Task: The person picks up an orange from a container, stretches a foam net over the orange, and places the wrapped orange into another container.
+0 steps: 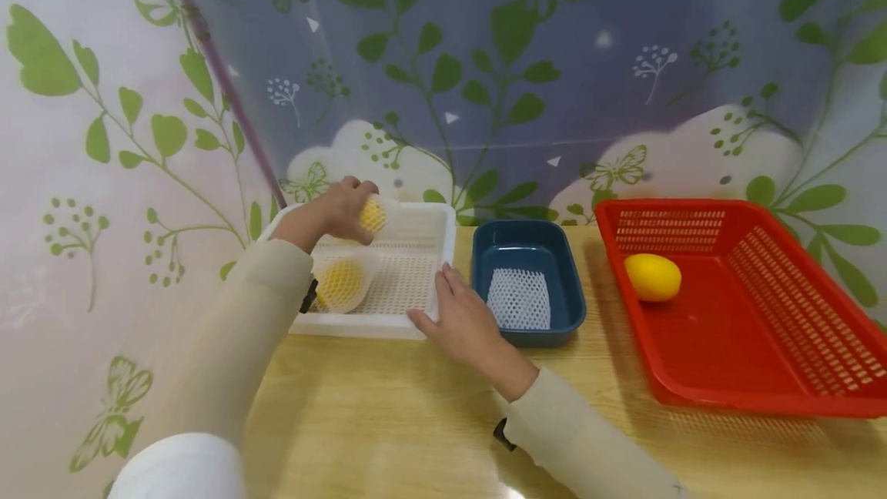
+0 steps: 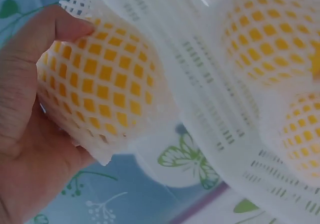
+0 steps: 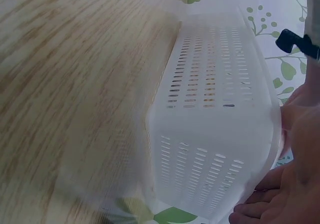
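Observation:
My left hand point(image 1: 344, 210) holds a yellow fruit in a white foam net point(image 2: 107, 77) above the back of a white plastic basket point(image 1: 388, 327). In the left wrist view the thumb and fingers curl round the net. Two more netted fruits, one upper point(image 2: 272, 34) and one lower point(image 2: 305, 134), show in the basket there. My right hand point(image 1: 466, 322) rests on the basket's front right corner, its fingers fairly straight along the rim. The right wrist view shows that hand beside the slotted basket wall point(image 3: 215, 114).
Right of the white basket stands a dark blue tray point(image 1: 574, 306) with an empty white foam net point(image 1: 520, 299) in it. Farther right, a large red basket point(image 1: 748, 399) contains a bare yellow fruit point(image 1: 653, 277). A patterned curtain point(image 1: 443, 45) hangs behind the wooden table point(image 1: 360, 422).

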